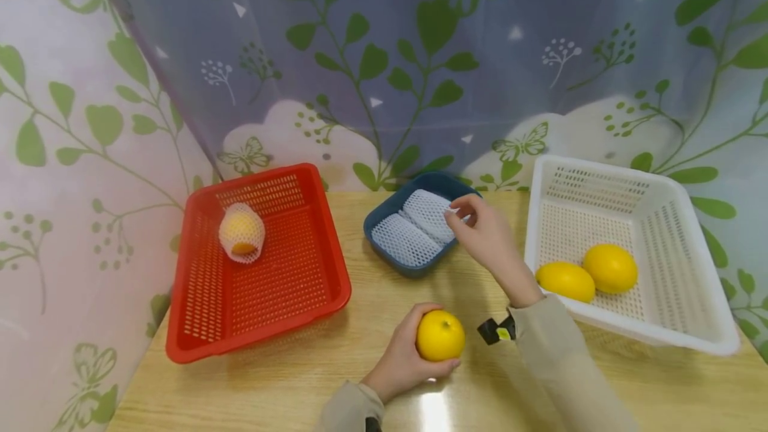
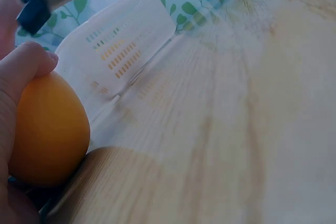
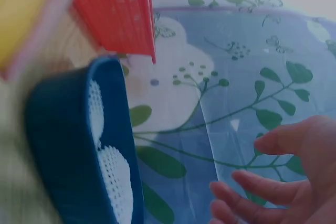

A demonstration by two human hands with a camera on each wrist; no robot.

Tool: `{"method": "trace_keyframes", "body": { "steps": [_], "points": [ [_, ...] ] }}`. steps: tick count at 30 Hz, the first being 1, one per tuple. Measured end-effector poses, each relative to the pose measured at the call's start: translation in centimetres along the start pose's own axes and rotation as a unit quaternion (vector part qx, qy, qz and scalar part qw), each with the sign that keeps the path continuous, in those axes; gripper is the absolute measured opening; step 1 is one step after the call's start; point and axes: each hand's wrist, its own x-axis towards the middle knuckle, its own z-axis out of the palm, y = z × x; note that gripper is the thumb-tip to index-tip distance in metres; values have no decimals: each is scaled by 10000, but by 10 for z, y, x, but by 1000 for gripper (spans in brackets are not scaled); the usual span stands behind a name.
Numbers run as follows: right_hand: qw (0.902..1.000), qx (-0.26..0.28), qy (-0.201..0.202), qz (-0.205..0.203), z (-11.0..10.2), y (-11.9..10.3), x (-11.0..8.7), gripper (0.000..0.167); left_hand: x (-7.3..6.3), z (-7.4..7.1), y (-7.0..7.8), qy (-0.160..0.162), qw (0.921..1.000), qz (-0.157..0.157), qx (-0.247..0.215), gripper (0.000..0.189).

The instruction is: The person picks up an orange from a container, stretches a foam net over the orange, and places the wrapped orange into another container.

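My left hand (image 1: pixel 408 359) grips a yellow lemon (image 1: pixel 441 336) just above the table, thumb and fingers curled round its sides. In the left wrist view the same lemon (image 2: pixel 50 129) fills the grasp. Over the right edge of a dark blue basket (image 1: pixel 390 262), my right hand (image 1: pixel 486 235) reaches toward white foam net sleeves (image 1: pixel 408 239) lying inside. The right wrist view shows that hand (image 3: pixel 283 182) with thumb and fingers apart and nothing between them. One lemon in a foam net (image 1: pixel 242 232) rests in the red basket (image 1: pixel 288 312) on the left.
On the right stands a white basket (image 1: pixel 678 265) with two bare lemons, one (image 1: pixel 566 281) beside the other (image 1: pixel 610 269). A leaf-patterned curtain (image 1: pixel 372 72) hangs behind the wooden table (image 1: pixel 384 299).
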Motion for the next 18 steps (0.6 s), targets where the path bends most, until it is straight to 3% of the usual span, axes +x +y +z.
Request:
{"method": "trace_keyframes", "body": {
  "steps": [11,18],
  "points": [
    [9948,-702,-474,559,3,-1,55,47,0,-1,1,-43,9999,-88,36,78],
    [9821,-1617,-753,606,22,22,82,52,1,0,0,41,9999,1,111,77]
  ]
}}
